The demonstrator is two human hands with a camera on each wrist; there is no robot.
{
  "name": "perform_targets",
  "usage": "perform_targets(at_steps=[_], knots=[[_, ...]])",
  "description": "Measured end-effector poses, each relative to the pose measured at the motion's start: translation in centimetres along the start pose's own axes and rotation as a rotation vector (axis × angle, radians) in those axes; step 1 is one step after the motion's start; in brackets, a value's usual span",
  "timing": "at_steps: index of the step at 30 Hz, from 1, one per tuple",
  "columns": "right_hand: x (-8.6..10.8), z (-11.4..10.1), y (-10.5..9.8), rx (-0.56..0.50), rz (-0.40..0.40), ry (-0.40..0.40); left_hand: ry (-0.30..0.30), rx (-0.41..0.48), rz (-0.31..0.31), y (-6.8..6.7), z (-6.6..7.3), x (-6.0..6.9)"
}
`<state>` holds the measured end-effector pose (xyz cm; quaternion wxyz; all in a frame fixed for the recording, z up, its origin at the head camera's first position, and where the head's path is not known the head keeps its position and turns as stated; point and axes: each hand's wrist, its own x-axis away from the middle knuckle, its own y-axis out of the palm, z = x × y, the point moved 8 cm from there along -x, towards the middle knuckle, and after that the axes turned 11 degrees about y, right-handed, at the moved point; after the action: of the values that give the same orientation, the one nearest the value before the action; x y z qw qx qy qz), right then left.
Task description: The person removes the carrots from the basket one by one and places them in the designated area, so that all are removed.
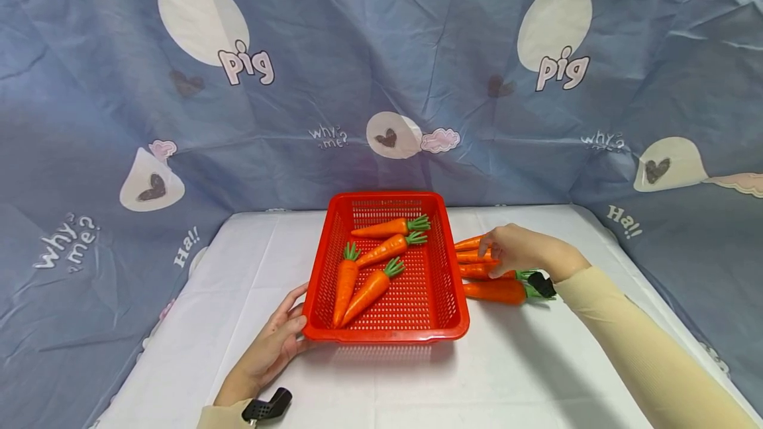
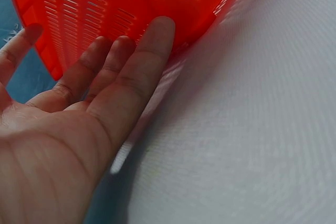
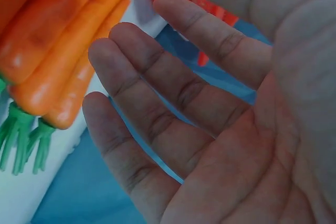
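A red plastic basket (image 1: 387,335) stands on the table with several carrots (image 1: 369,291) lying in it, green tops attached. My left hand (image 1: 274,343) is at the basket's near left corner; in the left wrist view its fairly straight fingers (image 2: 131,77) rest against the slotted wall. To the right of the basket, more carrots (image 1: 495,291) lie side by side, tops pointing right. Over this row hovers my right hand (image 1: 515,249), partly covering it in the head view. The right wrist view shows its fingers spread and loosely bent, holding nothing, beside the carrots (image 3: 58,40).
A white cloth (image 1: 250,263) covers the table. Behind and at the sides hangs a blue printed curtain (image 1: 310,71), close to the basket's far rim. Each wrist wears a black strap device (image 1: 268,406).
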<state>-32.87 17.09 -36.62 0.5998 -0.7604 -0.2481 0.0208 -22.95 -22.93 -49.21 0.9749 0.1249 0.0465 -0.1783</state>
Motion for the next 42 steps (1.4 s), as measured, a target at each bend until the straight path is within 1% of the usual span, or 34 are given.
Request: perform_targets(at_steps=[5, 10, 14, 18, 22, 26, 32, 38, 42], knots=[[-0.4, -0.8, -0.4, 0.002, 0.002, -0.028, 0.002, 0.009, -0.009, -0.1, -0.1, 0.1], [-0.6, -2.1, -1.1, -0.014, 0.015, -0.047, 0.042, 0.038, -0.056, 0.1, 0.0, 0.1], [-0.9, -3.0, -1.6, -0.050, 0.001, -0.055, 0.069, 0.067, -0.096, 0.3, 0.1, 0.1], [-1.1, -4.0, -2.1, -0.085, -0.009, -0.062, 0.090, 0.075, -0.115, 0.4, 0.2, -0.1], [-1.6, -5.1, -2.2, -0.103, -0.018, -0.070, 0.095, 0.081, -0.116, 0.3, 0.2, -0.1], [-2.1, -6.4, -2.0, -0.121, -0.030, -0.100, 0.092, 0.087, -0.113, 0.2, 0.1, 0.0], [-3.5, -8.0, -1.6, -0.132, -0.006, -0.127, 0.090, 0.085, -0.106, 0.1, 0.1, 0.0], [-5.2, -9.4, -1.0, -0.200, -0.022, -0.157, 0.094, 0.088, -0.108, 0.1, 0.1, 0.0], [-6.2, -10.4, -0.4, -0.245, -0.028, -0.198, 0.095, 0.072, -0.107, 0.1, 0.0, 0.0]])
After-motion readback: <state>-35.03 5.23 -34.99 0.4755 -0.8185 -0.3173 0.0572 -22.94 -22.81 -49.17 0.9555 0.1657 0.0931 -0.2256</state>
